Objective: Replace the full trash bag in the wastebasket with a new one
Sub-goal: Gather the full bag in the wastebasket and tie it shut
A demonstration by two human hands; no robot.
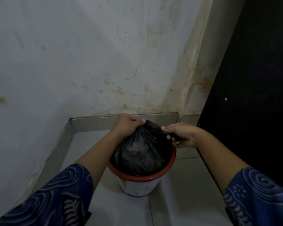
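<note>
Hands up top: left hand (127, 123) clenches the gathered neck of the black trash bag (140, 154), right hand (181, 136) pinches a twisted tail beside it. Bag sits inside the red-rimmed wastebasket (140, 185), directly beneath both.

One wide-angle view, worn on the head, looks forward and steeply down into a room corner, close above the bin (140, 186) on the floor (178, 201); the wall (72, 54) fills the upper half.
</note>
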